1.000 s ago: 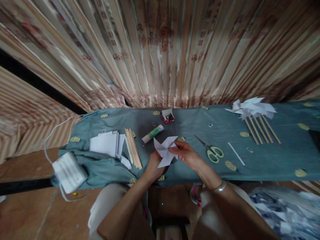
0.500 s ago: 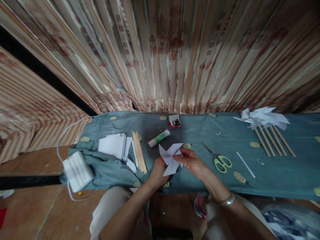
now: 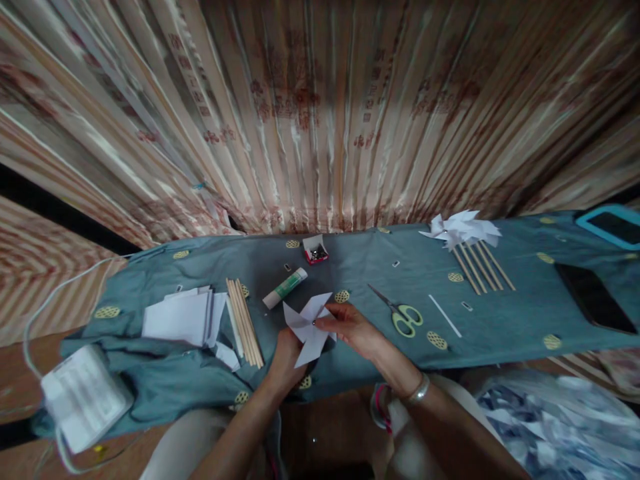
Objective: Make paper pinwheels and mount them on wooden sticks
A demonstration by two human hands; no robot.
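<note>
A white paper pinwheel (image 3: 311,333) with a small metal pin at its centre is held up between my two hands over the table's front part. My left hand (image 3: 287,357) is closed behind and below it, its fingertips mostly hidden by the paper. My right hand (image 3: 350,327) pinches the pinwheel near the pin from the right. Just beyond lie a glue stick (image 3: 285,288) and a small open red and white box (image 3: 316,251) of metal pins. Several wooden sticks (image 3: 245,323) lie to the left, and scissors (image 3: 400,315) with green handles lie to the right.
On the left sit a stack of white paper (image 3: 177,317) and a white power strip (image 3: 85,400) with a cable. Finished pinwheels (image 3: 467,230) on sticks, a paper strip (image 3: 445,317), a dark phone (image 3: 595,298) and a blue-framed device (image 3: 613,227) lie rightward. A plastic bag (image 3: 560,420) stands below.
My view has turned to the right, so everything appears shifted left, and the phone and blue-framed device have come into sight. Both hands keep hold of the pinwheel in nearly the same pose.
</note>
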